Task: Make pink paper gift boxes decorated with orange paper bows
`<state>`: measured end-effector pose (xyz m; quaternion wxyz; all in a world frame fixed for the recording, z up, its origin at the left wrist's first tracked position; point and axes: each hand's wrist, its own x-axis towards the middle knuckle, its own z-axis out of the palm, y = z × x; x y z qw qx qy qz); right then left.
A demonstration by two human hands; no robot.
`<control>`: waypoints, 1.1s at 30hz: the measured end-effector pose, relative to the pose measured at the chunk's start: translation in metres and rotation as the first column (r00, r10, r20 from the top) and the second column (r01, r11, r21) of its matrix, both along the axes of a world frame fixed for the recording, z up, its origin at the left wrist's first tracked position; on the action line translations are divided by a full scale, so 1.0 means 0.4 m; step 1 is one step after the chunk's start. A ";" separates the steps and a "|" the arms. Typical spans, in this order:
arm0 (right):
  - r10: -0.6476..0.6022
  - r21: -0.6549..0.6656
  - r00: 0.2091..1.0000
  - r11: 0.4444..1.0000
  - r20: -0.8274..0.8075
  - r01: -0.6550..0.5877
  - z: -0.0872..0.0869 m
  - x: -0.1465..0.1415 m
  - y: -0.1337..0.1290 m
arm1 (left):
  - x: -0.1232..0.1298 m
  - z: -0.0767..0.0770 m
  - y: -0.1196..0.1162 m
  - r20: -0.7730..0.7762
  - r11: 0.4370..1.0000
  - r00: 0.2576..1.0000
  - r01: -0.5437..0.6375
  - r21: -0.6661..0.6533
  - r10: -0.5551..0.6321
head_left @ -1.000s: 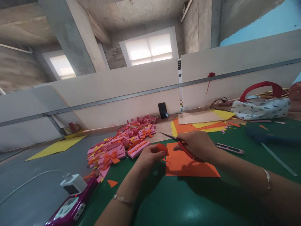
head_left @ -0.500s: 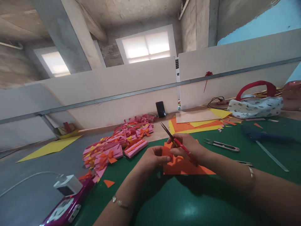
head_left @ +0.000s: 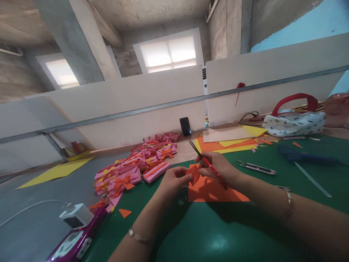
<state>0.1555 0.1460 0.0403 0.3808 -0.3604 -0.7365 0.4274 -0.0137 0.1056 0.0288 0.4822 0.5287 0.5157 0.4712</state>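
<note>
My left hand (head_left: pixel 173 181) pinches a small folded-looking piece of orange paper (head_left: pixel 194 175) between thumb and fingers. In my right hand (head_left: pixel 224 170) is a pair of red-handled scissors (head_left: pixel 208 164), its dark pointed blades aimed up and away to the left. The fingertips of my right hand are close to the orange piece; whether they touch it I cannot tell. Beneath both hands an orange paper sheet (head_left: pixel 211 195) lies on the green mat (head_left: pixel 196 233). Left of my left hand is a heap of pink paper pieces with orange bows (head_left: pixel 127 180).
Thread snips (head_left: pixel 256 167), a blue glue gun (head_left: pixel 305 158) and a clear glue stick (head_left: pixel 313 180) lie to the right. Yellow and orange sheets (head_left: pixel 199 144), a phone (head_left: pixel 185 126) and a patterned bag (head_left: pixel 296 124) are behind. A white charger (head_left: pixel 77 216) sits front left.
The orange piece in my left hand has turned and shows more of its surface. My right hand and the scissors have shifted very slightly.
</note>
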 end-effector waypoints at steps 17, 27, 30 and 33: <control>-0.043 -0.023 0.993 0.999 -0.106 0.041 0.017 -0.008 -0.024 | 0.016 -0.016 0.007 0.107 1.000 0.994 -0.006 -0.005 0.007; 0.005 0.113 1.000 0.994 0.022 -0.008 -0.002 -0.004 -0.003 | 0.027 0.015 -0.012 0.168 0.998 0.985 -0.041 0.041 0.034; -0.007 0.112 0.997 0.994 0.077 -0.001 -0.003 -0.003 -0.010 | 0.019 0.015 -0.010 0.263 0.993 0.959 -0.114 0.017 0.106; 0.077 0.069 0.990 0.994 0.120 -0.086 -0.005 -0.005 -0.016 | 0.009 0.019 -0.007 0.347 0.984 0.924 -0.177 0.007 0.164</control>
